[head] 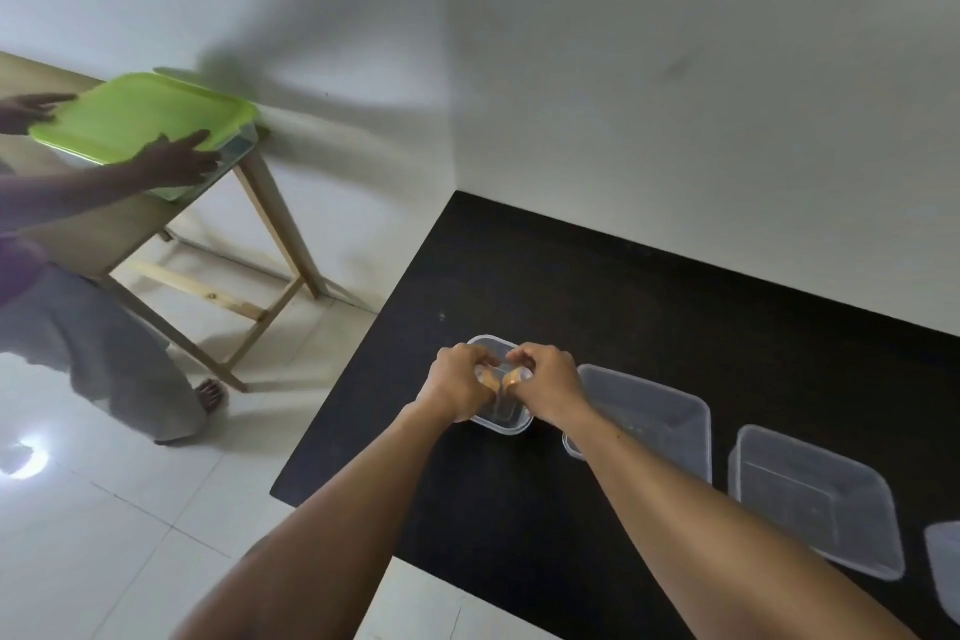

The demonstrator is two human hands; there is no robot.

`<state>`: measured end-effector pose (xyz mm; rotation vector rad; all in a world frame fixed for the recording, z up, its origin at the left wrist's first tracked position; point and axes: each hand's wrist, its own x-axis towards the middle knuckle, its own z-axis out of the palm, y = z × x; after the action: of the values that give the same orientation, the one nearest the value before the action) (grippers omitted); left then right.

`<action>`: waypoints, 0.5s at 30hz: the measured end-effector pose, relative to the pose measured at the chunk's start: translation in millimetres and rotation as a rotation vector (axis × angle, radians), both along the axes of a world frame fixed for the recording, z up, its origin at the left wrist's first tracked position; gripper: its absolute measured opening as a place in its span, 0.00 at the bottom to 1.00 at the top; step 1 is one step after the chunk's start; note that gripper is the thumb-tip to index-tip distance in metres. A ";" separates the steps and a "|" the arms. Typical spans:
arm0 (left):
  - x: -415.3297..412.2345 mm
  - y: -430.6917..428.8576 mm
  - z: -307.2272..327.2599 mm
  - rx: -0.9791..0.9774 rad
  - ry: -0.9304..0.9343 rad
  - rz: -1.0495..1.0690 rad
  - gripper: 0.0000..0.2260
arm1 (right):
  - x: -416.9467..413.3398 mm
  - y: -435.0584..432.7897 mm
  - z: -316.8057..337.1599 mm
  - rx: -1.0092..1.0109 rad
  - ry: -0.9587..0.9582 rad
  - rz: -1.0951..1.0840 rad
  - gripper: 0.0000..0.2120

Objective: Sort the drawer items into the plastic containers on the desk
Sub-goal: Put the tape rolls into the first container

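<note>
A row of clear plastic containers stands on the black desk. Over the leftmost small container my left hand and my right hand are both closed, each on a small orange-tan item: one item under the left fingers, the other item under the right. What the items are is too small to tell. To the right stand a second container, a third container and part of a fourth container at the frame edge.
Another person stands at left by a wooden table, holding a green tray with both hands. White tiled floor lies between that table and the desk. A white wall runs behind the desk.
</note>
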<state>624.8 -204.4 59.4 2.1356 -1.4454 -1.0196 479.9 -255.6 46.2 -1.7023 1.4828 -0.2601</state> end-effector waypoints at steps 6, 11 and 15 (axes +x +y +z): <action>-1.0 -3.5 1.6 0.013 -0.011 -0.046 0.25 | -6.9 -3.6 1.5 0.003 0.046 0.070 0.23; 0.9 1.1 7.8 -0.027 0.011 -0.026 0.21 | -9.2 1.3 11.9 -0.025 -0.003 0.049 0.20; -2.9 8.4 18.2 -0.073 0.076 0.065 0.17 | -15.2 10.2 29.9 -0.044 -0.117 -0.003 0.16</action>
<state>621.9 -196.0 77.6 2.0562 -1.3479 -0.9979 464.7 -245.4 76.1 -1.6900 1.4037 -0.3899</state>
